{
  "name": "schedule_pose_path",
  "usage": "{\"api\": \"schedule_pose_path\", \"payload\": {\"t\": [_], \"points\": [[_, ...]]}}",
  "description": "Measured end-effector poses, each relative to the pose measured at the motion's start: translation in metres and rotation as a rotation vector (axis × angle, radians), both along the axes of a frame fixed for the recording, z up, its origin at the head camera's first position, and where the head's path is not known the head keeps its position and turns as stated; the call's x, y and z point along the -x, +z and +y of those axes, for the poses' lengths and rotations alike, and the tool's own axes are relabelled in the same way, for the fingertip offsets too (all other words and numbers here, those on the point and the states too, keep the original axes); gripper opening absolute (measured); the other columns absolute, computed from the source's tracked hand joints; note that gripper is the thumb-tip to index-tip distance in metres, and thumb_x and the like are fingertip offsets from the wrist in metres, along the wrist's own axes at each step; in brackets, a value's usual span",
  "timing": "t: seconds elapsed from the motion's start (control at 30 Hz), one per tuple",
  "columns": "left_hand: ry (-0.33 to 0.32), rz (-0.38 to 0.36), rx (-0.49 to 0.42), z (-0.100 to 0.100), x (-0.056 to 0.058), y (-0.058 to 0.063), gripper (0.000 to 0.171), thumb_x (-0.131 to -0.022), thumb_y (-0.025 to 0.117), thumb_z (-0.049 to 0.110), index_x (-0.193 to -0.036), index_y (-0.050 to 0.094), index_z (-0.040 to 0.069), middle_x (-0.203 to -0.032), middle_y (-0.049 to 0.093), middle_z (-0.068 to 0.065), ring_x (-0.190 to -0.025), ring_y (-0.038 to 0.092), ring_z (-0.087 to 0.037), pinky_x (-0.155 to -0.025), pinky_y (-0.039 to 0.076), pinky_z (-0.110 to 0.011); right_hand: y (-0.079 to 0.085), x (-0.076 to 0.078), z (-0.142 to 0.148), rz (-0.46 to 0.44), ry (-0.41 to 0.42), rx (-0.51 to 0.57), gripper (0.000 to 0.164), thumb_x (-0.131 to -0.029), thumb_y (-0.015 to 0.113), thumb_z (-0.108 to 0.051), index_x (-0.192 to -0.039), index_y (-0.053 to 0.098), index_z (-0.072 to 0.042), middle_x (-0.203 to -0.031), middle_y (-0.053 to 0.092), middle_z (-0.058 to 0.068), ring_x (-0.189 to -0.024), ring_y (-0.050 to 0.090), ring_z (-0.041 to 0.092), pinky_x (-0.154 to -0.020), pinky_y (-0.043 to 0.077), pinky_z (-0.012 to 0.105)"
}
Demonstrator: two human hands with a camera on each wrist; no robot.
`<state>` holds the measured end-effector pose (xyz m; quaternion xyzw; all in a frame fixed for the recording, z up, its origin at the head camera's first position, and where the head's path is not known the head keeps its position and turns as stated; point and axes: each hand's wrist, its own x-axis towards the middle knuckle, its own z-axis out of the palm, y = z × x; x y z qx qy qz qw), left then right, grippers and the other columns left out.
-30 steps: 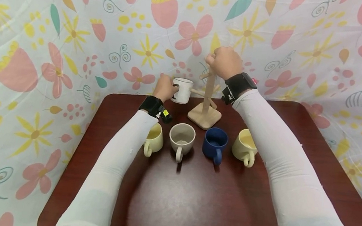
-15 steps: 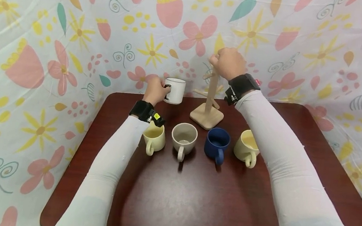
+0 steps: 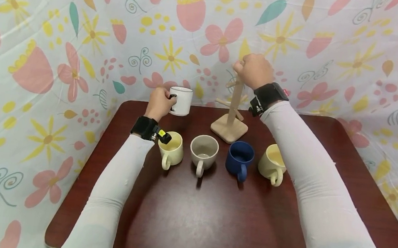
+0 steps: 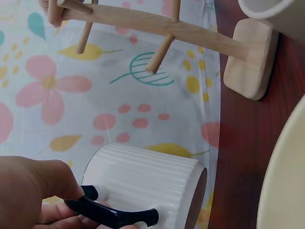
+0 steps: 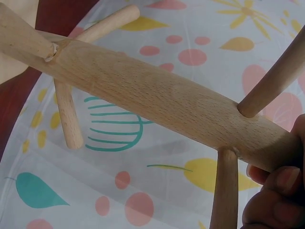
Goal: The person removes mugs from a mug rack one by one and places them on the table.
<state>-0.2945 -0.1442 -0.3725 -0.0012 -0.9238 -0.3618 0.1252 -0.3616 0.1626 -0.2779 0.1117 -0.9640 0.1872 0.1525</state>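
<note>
My left hand [image 3: 160,104] pinches the black handle [image 4: 116,215] of a white ribbed mug [image 3: 181,101], which has a dark rim. The mug is upright, held off the table near its back edge. To its right stands a wooden mug tree [image 3: 236,99] with a square base and several pegs; no mug hangs on the pegs I can see. My right hand [image 3: 254,70] grips the top of its post, hiding the tip. In the right wrist view, curled fingers [image 5: 286,183] wrap round the end of the post [image 5: 157,98].
In front of the tree, a row of mugs runs left to right: pale yellow [image 3: 171,149], grey [image 3: 204,153], blue [image 3: 240,159] and another yellow [image 3: 272,163], handles toward me. A dark red-brown table [image 3: 182,215] bears them. A flower-printed cloth [image 3: 140,25] hangs behind.
My left hand has carried the white mug leftward, away from the mug tree's pegs. The right hand keeps its grip on the post top, and the tree stays in place.
</note>
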Motion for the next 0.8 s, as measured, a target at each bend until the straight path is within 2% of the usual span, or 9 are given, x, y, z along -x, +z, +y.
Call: {"api": "schedule_pose_path", "payload": {"t": [0.23, 0.37, 0.5, 0.8], "points": [[0.009, 0.04, -0.044, -0.015, -0.013, -0.007, 0.034, -0.097, 0.065, 0.012, -0.071, 0.043, 0.009, -0.063, 0.035, -0.001, -0.059, 0.041, -0.02, -0.062, 0.037, -0.032, -0.001, 0.001, 0.001, 0.006, -0.009, -0.001, 0.037, -0.099, 0.047, -0.033, -0.07, 0.044, -0.01, -0.068, 0.038, 0.003, -0.066, 0.042, 0.025, -0.054, 0.034, 0.038], [0.029, 0.045, -0.061, -0.025, -0.022, -0.015, 0.028, -0.097, 0.066, 0.012, -0.073, 0.051, 0.006, -0.061, 0.045, -0.002, -0.056, 0.049, -0.02, -0.059, 0.041, -0.031, -0.002, 0.002, 0.0, 0.015, -0.004, 0.006, 0.036, -0.098, 0.047, -0.032, -0.07, 0.044, -0.01, -0.069, 0.038, 0.003, -0.066, 0.042, 0.025, -0.053, 0.033, 0.038], [0.056, 0.031, -0.056, -0.033, -0.029, -0.022, 0.024, -0.096, 0.066, 0.012, -0.075, 0.056, 0.005, -0.067, 0.053, -0.006, -0.059, 0.056, -0.021, -0.056, 0.045, -0.03, -0.002, 0.002, -0.001, 0.017, 0.0, 0.009, 0.035, -0.097, 0.046, -0.031, -0.07, 0.043, -0.01, -0.068, 0.038, 0.004, -0.065, 0.041, 0.024, -0.054, 0.032, 0.038], [0.091, 0.008, -0.017, -0.049, -0.042, -0.035, 0.022, -0.097, 0.067, 0.015, -0.08, 0.064, 0.001, -0.075, 0.062, -0.013, -0.06, 0.059, -0.023, -0.054, 0.046, -0.029, -0.001, 0.001, -0.005, 0.01, -0.004, 0.013, 0.034, -0.097, 0.046, -0.031, -0.07, 0.042, -0.01, -0.068, 0.037, 0.004, -0.065, 0.039, 0.024, -0.054, 0.032, 0.038]]}}
